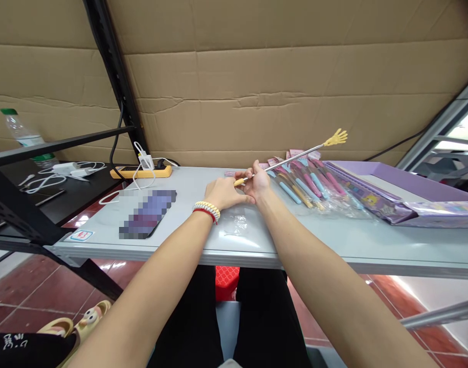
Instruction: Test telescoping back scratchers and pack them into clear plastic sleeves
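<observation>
A back scratcher (295,157) with a silver rod and a yellow hand-shaped tip slants up to the right above the table. My right hand (258,183) is closed around its lower rod, near the yellow handle end. Beside that end is my left hand (225,193), wearing a braided bracelet; its fingertips meet the right hand and are partly hidden, so its hold cannot be made out. Under my wrists lies a clear plastic wrapper (239,224). Right of my hands, several wrapped scratchers (308,181) in pink, blue and yellow lie in a pile.
A purple box (395,180) sits at the right of the grey table (321,250). On the left are a phone (149,213), a yellow power strip (160,171) with white cables, and a bottle (26,137) beyond the black shelf frame. Cardboard stands behind.
</observation>
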A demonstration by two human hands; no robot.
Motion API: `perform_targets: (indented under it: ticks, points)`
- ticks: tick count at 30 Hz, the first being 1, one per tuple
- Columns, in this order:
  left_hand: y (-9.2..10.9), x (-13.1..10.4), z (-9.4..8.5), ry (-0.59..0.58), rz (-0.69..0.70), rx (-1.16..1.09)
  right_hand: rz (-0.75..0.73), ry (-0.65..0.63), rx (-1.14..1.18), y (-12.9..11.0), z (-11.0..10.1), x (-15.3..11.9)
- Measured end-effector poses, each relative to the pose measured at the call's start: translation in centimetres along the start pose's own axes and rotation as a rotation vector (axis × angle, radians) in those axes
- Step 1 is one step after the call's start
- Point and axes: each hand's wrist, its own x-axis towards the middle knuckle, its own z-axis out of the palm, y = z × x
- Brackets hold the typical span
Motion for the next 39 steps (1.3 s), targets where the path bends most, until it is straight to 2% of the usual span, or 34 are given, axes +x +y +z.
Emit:
perform_targets:
  ticks: [7, 13, 21, 27, 34, 39]
  points:
    - [-0.1, 0.0, 0.0, 0.001, 0.000, 0.007, -0.065, 0.074, 0.027, 0.0, 0.0, 0.2]
    - [-0.1, 0.3, 0.2, 0.009, -0.051, 0.033, -0.129, 0.138, 0.169, 0.1, 0.0, 0.5]
    - [0.0, 0.3, 0.4, 0.022, -0.134, 0.041, -0.119, 0.171, 0.256, 0.0, 0.0, 0.3]
    - [0.2, 0.4, 0.5, 0.040, -0.172, 0.046, -0.147, 0.251, 0.263, -0.4, 0.3, -0.1]
    - [-0.2, 0.3, 0.3, 0.006, -0.234, 0.035, -0.177, 0.312, 0.348, -1.2, -0.1, -0.2]
    - [-0.1, 0.2, 0.4, 0.063, -0.248, 0.006, -0.109, 0.250, 0.311, -1.1, 0.1, -0.3]
